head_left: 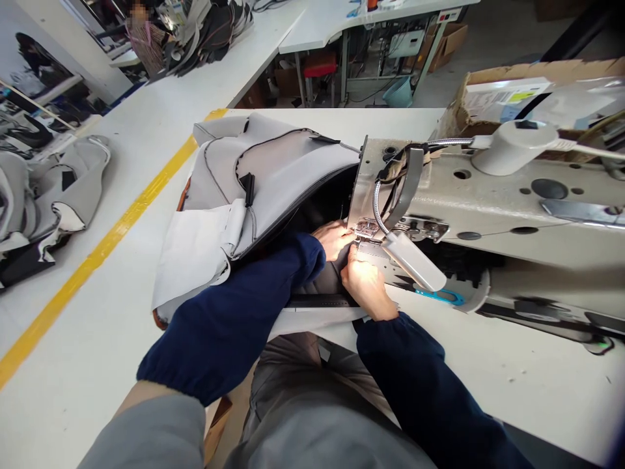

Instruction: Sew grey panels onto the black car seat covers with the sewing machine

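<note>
Take the needle area as the middle of a clock, twelve being straight ahead of the worker [312, 436], who sits or stands at six. A white table [73, 365] spreads all round, and I see a strip of yellow tape [146, 202] slanting across it from eight towards ten. The machine [488, 198], a beige sewing machine, stretches from the middle out past three.

The cloth [283, 156] – a large pale grey piece with dark seams and a dark inside – lies bunched on the table from nine to eleven, its near edge running round under the worker's arms to the machine. A heap [83, 176] of similar pale material lies well apart, just past nine. At ten-thirty, far off, is a dark and grey pile [209, 39], with another person [146, 45] beyond it. A carton [598, 70] stands behind the machine at two.

Both forearms wear navy sleeves [239, 312]. The left hand [334, 240] reaches in over the cloth's dark side, fingers close to the presser foot [365, 228]. The right hand [368, 286] is just below at six, fingers bent by the cloth's edge. Both touch the cloth – whether either one pinches it or only presses, I cannot tell. Near four o'clock hang a white lamp [416, 262] and, lower, a blue-handled tool [442, 297] lying by the machine.
</note>
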Demonstrator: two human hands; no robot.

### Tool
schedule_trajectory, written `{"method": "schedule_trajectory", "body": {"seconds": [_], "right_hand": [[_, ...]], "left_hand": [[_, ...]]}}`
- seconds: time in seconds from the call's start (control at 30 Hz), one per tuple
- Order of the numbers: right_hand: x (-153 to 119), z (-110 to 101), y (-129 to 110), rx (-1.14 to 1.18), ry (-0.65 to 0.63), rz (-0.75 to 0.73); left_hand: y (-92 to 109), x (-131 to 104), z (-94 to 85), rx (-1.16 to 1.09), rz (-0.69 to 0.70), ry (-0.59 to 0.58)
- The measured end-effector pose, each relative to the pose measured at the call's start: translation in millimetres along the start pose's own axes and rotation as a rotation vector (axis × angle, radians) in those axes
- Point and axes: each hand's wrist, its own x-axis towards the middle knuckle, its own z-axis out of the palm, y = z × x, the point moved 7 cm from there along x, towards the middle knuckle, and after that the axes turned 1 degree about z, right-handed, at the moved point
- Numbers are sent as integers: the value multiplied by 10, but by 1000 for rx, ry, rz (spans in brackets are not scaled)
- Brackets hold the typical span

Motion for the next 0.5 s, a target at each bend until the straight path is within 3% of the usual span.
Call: {"method": "schedule_trajectory", "body": {"seconds": [0.13, 0.23, 0.4, 0.5], "right_hand": [[35, -66, -43, -2, -12, -44], [62, -99, -54, -27, -12, -51], [71, -52, -19, -53, -12, -50], [-32, -23, -20, -81, 50, -49]], "left_hand": [[-106, -24, -130, 33, -112, 1], [-61, -24, -191, 56, -181, 32], [147, -44, -113, -40, -308, 48], [232, -79, -37, -74, -256, -22]]}}
